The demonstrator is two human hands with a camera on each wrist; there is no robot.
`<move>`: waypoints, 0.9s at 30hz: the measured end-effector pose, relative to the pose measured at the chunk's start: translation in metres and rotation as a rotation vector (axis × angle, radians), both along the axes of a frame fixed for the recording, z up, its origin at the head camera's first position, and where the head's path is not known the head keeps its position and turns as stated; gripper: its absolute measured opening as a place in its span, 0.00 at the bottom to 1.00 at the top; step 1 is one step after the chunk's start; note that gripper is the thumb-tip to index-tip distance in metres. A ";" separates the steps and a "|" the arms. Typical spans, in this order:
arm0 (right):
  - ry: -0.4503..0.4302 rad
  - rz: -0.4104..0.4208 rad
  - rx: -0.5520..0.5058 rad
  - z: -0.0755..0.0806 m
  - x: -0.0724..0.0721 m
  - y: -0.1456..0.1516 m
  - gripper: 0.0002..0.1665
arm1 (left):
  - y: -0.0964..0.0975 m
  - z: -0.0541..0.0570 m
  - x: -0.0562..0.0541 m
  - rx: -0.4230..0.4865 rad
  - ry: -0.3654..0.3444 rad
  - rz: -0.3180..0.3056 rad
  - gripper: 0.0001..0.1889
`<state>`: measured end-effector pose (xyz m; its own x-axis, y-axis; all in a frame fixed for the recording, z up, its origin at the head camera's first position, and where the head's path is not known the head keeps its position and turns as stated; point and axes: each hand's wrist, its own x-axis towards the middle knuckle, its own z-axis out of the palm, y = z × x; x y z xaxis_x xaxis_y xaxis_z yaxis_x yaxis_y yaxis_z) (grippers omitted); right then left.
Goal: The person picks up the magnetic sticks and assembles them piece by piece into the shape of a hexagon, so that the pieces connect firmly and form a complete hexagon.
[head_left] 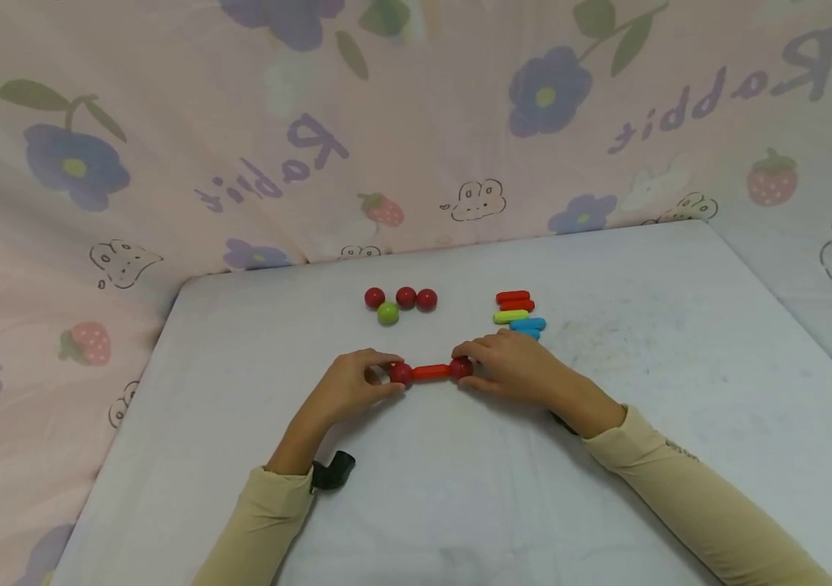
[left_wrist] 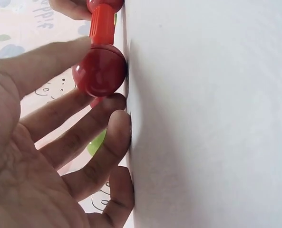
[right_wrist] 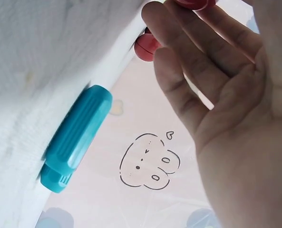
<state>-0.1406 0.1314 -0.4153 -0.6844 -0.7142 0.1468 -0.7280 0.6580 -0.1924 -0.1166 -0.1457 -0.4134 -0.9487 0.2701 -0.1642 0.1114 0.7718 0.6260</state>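
Observation:
Two red balls are joined by a short red ridged rod [head_left: 431, 372], lying across the white table. With thumb and fingers my left hand [head_left: 350, 384] pinches the left red ball [head_left: 401, 374]; the left wrist view shows that same ball [left_wrist: 100, 71] against the rod's end, the other fingers resting near the tabletop. My right hand [head_left: 522, 368] pinches the right red ball [head_left: 461, 369]. In the right wrist view, only a sliver of the held ball [right_wrist: 195, 4] appears at the top edge, past the fingers.
Behind the hands sit three loose red balls [head_left: 406, 297] and a green ball [head_left: 387, 313]. Beyond my right hand lie two red rods [head_left: 514, 297], a yellow-green rod [head_left: 510, 317] and two blue rods [head_left: 528, 324], one partly hidden. A patterned curtain [head_left: 401, 122] borders the table [head_left: 431, 505].

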 end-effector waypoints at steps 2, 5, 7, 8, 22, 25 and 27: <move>-0.004 -0.005 -0.001 -0.001 0.000 0.000 0.24 | 0.000 0.000 0.000 0.007 0.005 -0.014 0.22; -0.025 -0.006 -0.005 -0.001 0.000 0.001 0.24 | 0.001 0.001 0.000 0.016 0.001 -0.019 0.21; -0.059 -0.011 -0.010 -0.001 -0.001 0.003 0.24 | 0.001 0.000 0.000 0.017 0.000 -0.014 0.20; -0.081 -0.018 -0.013 0.000 -0.002 0.005 0.25 | 0.001 0.000 0.000 0.016 -0.002 -0.008 0.20; -0.115 -0.247 -0.055 0.016 -0.026 0.083 0.21 | -0.001 0.001 -0.001 0.019 -0.017 0.008 0.20; -0.137 -0.246 -0.052 0.010 -0.030 0.087 0.19 | -0.002 0.001 0.000 0.025 -0.016 0.005 0.20; -0.144 -0.227 -0.046 0.007 -0.030 0.087 0.19 | -0.002 0.001 0.000 0.027 -0.015 0.001 0.19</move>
<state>-0.1705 0.2180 -0.4082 -0.8426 -0.5345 0.0652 -0.5254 0.7897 -0.3168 -0.1168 -0.1474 -0.4125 -0.9465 0.2733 -0.1714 0.1007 0.7550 0.6480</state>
